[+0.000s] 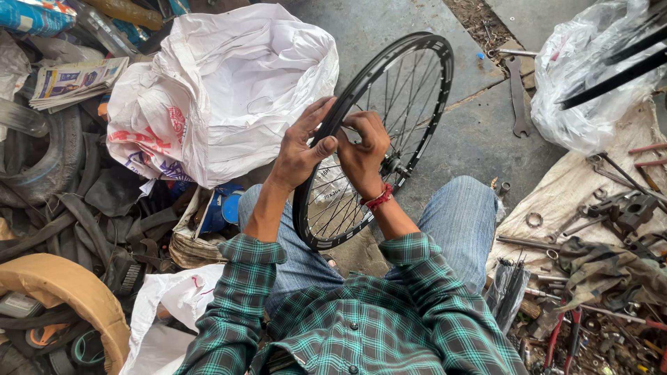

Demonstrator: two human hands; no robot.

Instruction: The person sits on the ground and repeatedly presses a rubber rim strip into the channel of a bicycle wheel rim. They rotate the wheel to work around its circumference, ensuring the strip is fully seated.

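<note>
Head view: two hands work at the rim of a black bicycle wheel (389, 132) held upright between the knees

Left hand (300, 149) lies against the near side of the rim, fingers spread and pointing up, thumb bent toward the other hand; right hand (365, 149), a red band at its wrist, has fingertips pinched together on the rim where the spokes meet it, though what they pinch is too small to tell. A white plastic sack (222, 90) sits just left of the wheel, a spanner (517, 94) lies on the concrete beyond, and tools (597, 215) are scattered on a cloth to the right
</note>
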